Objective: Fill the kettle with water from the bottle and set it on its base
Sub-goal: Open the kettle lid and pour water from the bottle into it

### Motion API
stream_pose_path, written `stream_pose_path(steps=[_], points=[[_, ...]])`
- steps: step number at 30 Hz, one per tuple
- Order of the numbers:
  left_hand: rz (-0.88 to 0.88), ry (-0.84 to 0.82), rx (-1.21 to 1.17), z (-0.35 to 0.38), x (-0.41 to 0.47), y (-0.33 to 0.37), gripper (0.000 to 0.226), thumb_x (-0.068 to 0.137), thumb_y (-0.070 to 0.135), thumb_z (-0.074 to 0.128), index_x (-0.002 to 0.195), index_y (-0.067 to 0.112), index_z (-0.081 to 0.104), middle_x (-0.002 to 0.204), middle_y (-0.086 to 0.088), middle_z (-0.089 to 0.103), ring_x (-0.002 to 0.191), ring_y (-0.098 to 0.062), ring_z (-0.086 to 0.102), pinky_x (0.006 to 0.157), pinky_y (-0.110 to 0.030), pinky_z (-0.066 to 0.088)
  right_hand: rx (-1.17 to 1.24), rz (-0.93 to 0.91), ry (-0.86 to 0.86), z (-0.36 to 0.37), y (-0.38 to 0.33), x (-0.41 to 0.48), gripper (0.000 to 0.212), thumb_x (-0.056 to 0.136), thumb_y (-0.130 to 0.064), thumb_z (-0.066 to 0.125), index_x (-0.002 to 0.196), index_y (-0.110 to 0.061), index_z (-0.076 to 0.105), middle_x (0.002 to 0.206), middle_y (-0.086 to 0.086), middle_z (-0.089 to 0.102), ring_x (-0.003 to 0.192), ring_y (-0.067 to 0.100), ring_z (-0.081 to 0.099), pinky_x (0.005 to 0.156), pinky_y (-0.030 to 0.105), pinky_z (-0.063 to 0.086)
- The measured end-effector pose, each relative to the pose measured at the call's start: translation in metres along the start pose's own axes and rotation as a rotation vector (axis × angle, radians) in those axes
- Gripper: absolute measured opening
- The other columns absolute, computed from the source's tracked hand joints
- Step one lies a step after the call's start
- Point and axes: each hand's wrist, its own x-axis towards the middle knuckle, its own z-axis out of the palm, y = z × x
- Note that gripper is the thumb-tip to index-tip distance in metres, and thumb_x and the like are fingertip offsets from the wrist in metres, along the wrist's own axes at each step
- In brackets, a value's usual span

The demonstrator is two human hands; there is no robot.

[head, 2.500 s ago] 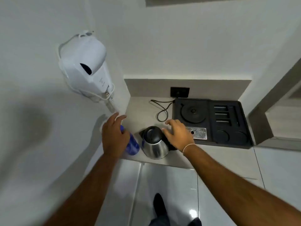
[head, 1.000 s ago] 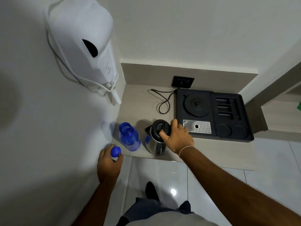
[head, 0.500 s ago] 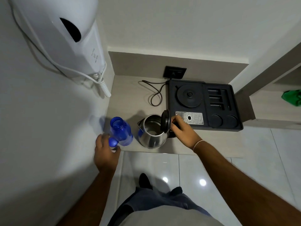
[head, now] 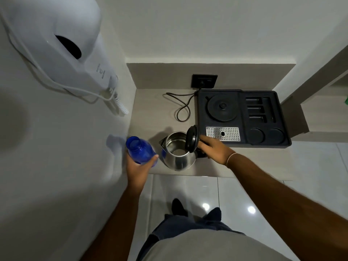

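Left hand (head: pixel 138 167) fingers wrapped round uncapped blue bottle (head: pixel 140 150), upright at table's front-left corner, just left of open steel kettle (head: pixel 178 154); right hand (head: pixel 214 148) grips its handle, lid (head: pixel 192 138) upright.

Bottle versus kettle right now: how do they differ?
The bottle is translucent blue plastic; the kettle is shiny steel. The bottle is gripped around its body by the left hand; the kettle stands on the counter, right hand at its handle. The bottle is narrower. Both are open-topped.
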Motion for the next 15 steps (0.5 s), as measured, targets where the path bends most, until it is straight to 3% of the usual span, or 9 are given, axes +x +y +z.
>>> stream_pose_path(steps=[2,4,6,10,13,15], points=[[0.006,0.029,0.036,0.001,0.004,-0.002,0.09,0.07,0.003,0.1,0.141,0.038,0.058,0.125,0.028,0.072,0.114,0.001,0.072,0.089,-0.016,0.061,0.029,-0.012,-0.013,0.0,0.0,0.0,0.083,0.081,-0.085,0.043,0.122,-0.019,0.073,0.108,0.004,0.076,0.098,0.02,0.071,0.08,0.032,0.054],[0.005,0.064,0.078,0.001,0.008,0.0,0.095,0.069,0.005,0.102,0.149,0.027,0.055,0.139,0.012,0.067,0.127,-0.013,0.067,0.107,-0.036,0.059,0.04,-0.024,-0.011,0.0,0.001,0.0,0.081,0.083,-0.082,0.045,0.123,-0.017,0.073,0.108,0.006,0.076,0.1,0.021,0.071,0.08,0.032,0.054],[-0.006,0.073,0.118,0.003,0.008,0.003,0.097,0.069,0.006,0.102,0.151,0.022,0.053,0.142,0.005,0.065,0.131,-0.02,0.064,0.114,-0.046,0.055,0.049,-0.03,-0.001,0.0,0.004,0.002,0.081,0.083,-0.081,0.046,0.122,-0.016,0.073,0.11,0.009,0.077,0.101,0.024,0.071,0.08,0.034,0.055],[0.041,0.063,0.192,0.003,0.0,0.017,0.085,0.07,0.009,0.102,0.134,0.037,0.053,0.116,0.029,0.065,0.107,0.007,0.064,0.109,-0.041,0.055,0.058,-0.044,0.006,0.0,0.007,0.004,0.072,0.085,-0.082,0.048,0.116,-0.023,0.075,0.105,0.006,0.078,0.1,0.026,0.073,0.088,0.043,0.06],[0.09,0.016,0.228,-0.005,-0.004,0.029,0.069,0.073,0.012,0.1,0.12,0.042,0.06,0.103,0.022,0.077,0.097,0.004,0.073,0.098,-0.041,0.061,0.071,-0.041,-0.002,0.001,0.01,0.004,0.072,0.087,-0.082,0.05,0.118,-0.022,0.074,0.109,0.007,0.079,0.106,0.029,0.074,0.102,0.055,0.06],[0.119,0.003,0.257,-0.011,-0.011,0.039,0.07,0.072,0.02,0.102,0.117,0.051,0.058,0.107,0.018,0.074,0.098,0.006,0.073,0.092,-0.033,0.06,0.06,-0.046,0.0,0.001,0.012,0.005,0.072,0.088,-0.083,0.05,0.117,-0.022,0.074,0.108,0.006,0.079,0.105,0.028,0.074,0.103,0.057,0.059]])
